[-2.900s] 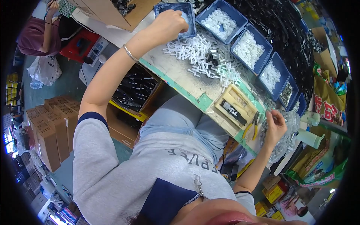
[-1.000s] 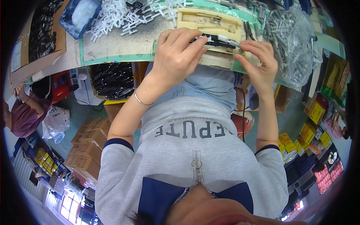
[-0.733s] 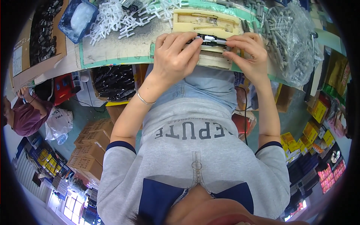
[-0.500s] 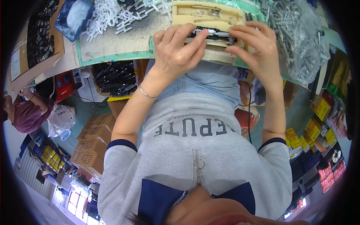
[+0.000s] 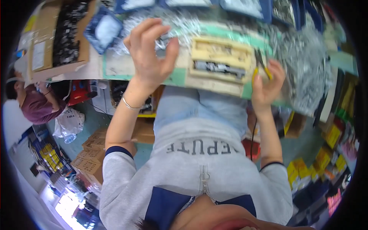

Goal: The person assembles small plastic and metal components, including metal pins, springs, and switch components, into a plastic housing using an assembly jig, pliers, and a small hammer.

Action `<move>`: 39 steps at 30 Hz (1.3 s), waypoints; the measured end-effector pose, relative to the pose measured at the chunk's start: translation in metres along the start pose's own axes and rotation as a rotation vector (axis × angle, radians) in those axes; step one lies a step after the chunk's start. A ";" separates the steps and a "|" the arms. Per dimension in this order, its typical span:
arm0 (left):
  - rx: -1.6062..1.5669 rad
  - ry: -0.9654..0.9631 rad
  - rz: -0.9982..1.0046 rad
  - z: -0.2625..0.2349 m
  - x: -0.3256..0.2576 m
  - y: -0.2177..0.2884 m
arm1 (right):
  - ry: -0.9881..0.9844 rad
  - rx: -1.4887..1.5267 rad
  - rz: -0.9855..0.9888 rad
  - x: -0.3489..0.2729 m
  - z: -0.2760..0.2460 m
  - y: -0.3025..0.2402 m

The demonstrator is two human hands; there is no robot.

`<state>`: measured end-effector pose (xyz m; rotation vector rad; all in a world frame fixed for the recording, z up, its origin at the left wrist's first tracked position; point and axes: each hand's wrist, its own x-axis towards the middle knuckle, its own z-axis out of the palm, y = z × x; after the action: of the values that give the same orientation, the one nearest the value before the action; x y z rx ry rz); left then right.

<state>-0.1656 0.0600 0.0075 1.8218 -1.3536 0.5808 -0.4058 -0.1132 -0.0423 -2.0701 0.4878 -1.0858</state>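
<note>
The surface (image 5: 115, 67) is running across the top of the view, w/ a green mat edge along its near side and clutter all over it. At its left end a flat cardboard box (image 5: 46, 42) is lying, packed w/ small black parts. To the right a big clear plastic bag (image 5: 306, 65) of pale parts is taking up the far end of the surface. Along the back edge a row of blue bins (image 5: 245, 5) is sitting, holding white pieces, and one more blue tray (image 5: 103, 30) is resting just beside the cardboard box. A heap of white plastic parts (image 5: 184, 23) is spreading between that tray and the middle.

In the middle, near the front edge, a cream-coloured wooden jig (image 5: 218, 53) is lying flat, and a long dark part (image 5: 218, 69) is sitting in its slot, lengthwise, left to right. Neither hand is touching it.

The left hand (image 5: 149, 53) is hovering above the surface just left of the jig, grip wide open, fingers spread, holding nothing. The right hand (image 5: 266, 82) is at the jig's right end, grip curled loosely around the yellow handles of a pair of pliers (image 5: 260, 67), whose tip is pointing away from the person.

Off to the far left, another person in a dark red top (image 5: 34, 103) is bending over sth; can't tell what.
</note>
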 end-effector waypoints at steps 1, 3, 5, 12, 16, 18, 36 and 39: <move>0.062 0.008 -0.033 -0.006 0.014 -0.024 | -0.030 -0.110 -0.030 -0.003 0.002 0.000; 0.161 -0.010 -0.111 -0.022 0.042 -0.081 | -0.003 -0.075 -0.039 -0.005 0.005 0.000; 0.247 -0.041 -0.193 -0.033 0.070 -0.142 | -0.042 -0.166 -0.013 -0.005 0.004 -0.001; 0.658 -0.338 -0.689 -0.015 0.136 -0.284 | -0.095 -0.243 0.008 -0.001 0.002 -0.005; 0.597 -0.415 -0.833 0.006 0.152 -0.312 | -0.091 -0.248 0.036 0.000 0.004 -0.008; 0.522 -0.357 -0.816 0.007 0.153 -0.315 | -0.088 -0.256 0.051 -0.001 0.003 -0.008; 0.246 -0.137 0.468 -0.034 0.098 -0.035 | -0.403 0.416 0.428 0.078 0.021 -0.077; 0.016 -0.138 0.596 -0.021 0.067 0.015 | -0.506 0.859 0.646 0.086 0.049 -0.081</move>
<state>-0.1559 0.0360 0.0743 1.4760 -2.0083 0.7779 -0.3165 -0.0915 0.0474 -1.2031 0.3080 -0.2640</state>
